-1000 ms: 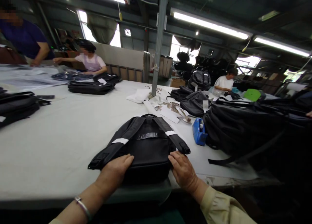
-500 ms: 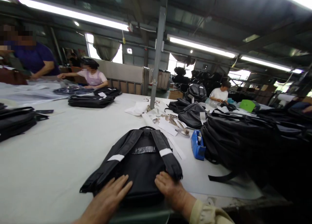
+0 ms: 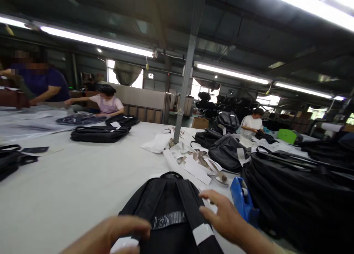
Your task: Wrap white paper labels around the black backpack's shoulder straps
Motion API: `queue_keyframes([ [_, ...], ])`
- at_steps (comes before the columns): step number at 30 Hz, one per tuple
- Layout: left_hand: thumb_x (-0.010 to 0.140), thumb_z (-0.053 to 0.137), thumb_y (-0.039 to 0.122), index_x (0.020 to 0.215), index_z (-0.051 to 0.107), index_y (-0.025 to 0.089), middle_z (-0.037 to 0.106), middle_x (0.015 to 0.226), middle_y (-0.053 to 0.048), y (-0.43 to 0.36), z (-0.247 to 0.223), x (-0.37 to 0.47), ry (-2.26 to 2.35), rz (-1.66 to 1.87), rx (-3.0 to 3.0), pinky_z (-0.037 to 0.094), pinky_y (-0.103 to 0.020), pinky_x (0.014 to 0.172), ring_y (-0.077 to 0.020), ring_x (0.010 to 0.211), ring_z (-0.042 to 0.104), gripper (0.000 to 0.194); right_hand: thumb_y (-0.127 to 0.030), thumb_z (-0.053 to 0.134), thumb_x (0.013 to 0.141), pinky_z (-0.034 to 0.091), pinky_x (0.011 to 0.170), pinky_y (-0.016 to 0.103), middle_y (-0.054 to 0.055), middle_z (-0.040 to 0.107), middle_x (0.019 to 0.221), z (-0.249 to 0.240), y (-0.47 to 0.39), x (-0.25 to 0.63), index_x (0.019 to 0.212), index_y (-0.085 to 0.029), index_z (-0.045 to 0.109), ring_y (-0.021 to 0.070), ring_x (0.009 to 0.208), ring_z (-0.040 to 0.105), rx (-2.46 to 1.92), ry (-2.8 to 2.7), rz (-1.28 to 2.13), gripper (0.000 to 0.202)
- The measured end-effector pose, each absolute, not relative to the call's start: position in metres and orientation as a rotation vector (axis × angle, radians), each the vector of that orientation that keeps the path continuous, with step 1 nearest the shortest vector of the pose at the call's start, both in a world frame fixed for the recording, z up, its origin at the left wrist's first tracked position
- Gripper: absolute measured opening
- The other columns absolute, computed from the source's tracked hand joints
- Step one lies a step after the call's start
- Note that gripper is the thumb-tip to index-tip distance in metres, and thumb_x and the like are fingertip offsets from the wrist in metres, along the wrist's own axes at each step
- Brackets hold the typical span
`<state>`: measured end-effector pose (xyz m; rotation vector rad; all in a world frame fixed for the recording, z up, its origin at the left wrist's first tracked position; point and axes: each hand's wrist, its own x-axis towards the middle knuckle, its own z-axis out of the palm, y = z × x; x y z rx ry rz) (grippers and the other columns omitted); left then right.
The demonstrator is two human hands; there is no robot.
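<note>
Lying flat at the bottom middle of the frame, a black fabric backpack [image 3: 168,213] is seen on the big pale grey table [image 3: 69,187], with its two straps facing up. White paper bands are wrapped round the straps, and a shiny plastic strip is stretched across between them. No words can be read on any of these.

The left hand [image 3: 110,235] is held low at the bottom edge, blurred, with its fingers curled over the white band on the left strap. It cannot be told if the band is pinched. The right hand [image 3: 224,219] is held just above the right strap, with its fingers spread apart and nothing held.

A blue plastic tape holder [image 3: 243,202] is seen just right of the right hand. A heap of black bags [image 3: 298,187] is piled at the right side. White paper scraps [image 3: 193,162] are scattered by the grey metal post [image 3: 188,80] in the middle. Another flat black bag [image 3: 98,134] is laid at the left. Other people are seated far back.
</note>
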<state>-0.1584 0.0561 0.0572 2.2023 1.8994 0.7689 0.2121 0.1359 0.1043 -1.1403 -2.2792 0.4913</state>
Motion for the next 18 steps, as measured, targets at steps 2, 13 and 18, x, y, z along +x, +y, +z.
queue_keyframes([
  [2, 0.085, 0.046, 0.06, 0.122, 0.067, 0.029, 0.069, 0.123, -0.005, 0.117, 0.073, -0.175, 1.846, 0.748, 2.166, 0.044, -0.04, 0.108, -0.0283, 0.12, 0.06, 0.053, -0.034, 0.062, 0.08, 0.04, 0.111, 0.041, 0.015, 0.062, 0.13, 0.089, 0.197, 0.191, 0.125, -0.014, 0.062, 0.0273, 0.125, 0.055, -1.379, -2.139, 0.521, 0.049],
  [13, 0.06, 0.072, 0.043, 0.123, 0.061, 0.016, 0.065, 0.124, -0.013, 0.275, 0.023, -0.176, 1.744, 0.366, 1.859, 0.043, -0.038, 0.104, -0.0315, 0.115, 0.059, 0.07, -0.043, 0.086, 0.046, 0.047, 0.095, 0.037, 0.015, 0.065, 0.124, -0.003, 0.341, 0.141, 0.122, -0.013, 0.063, 0.0295, 0.112, 0.061, -1.676, -1.96, 1.322, 0.085],
  [18, 0.057, 0.071, 0.035, 0.103, 0.067, 0.021, 0.072, 0.107, -0.001, 0.295, 0.047, -0.177, 1.442, 0.336, 1.75, 0.049, -0.033, 0.093, -0.028, 0.103, 0.063, 0.048, -0.034, 0.086, 0.045, 0.049, 0.075, 0.032, 0.0, 0.069, 0.081, 0.013, 0.356, 0.135, 0.091, -0.017, 0.07, 0.0206, 0.08, 0.063, -1.5, -1.93, 1.594, 0.052],
])
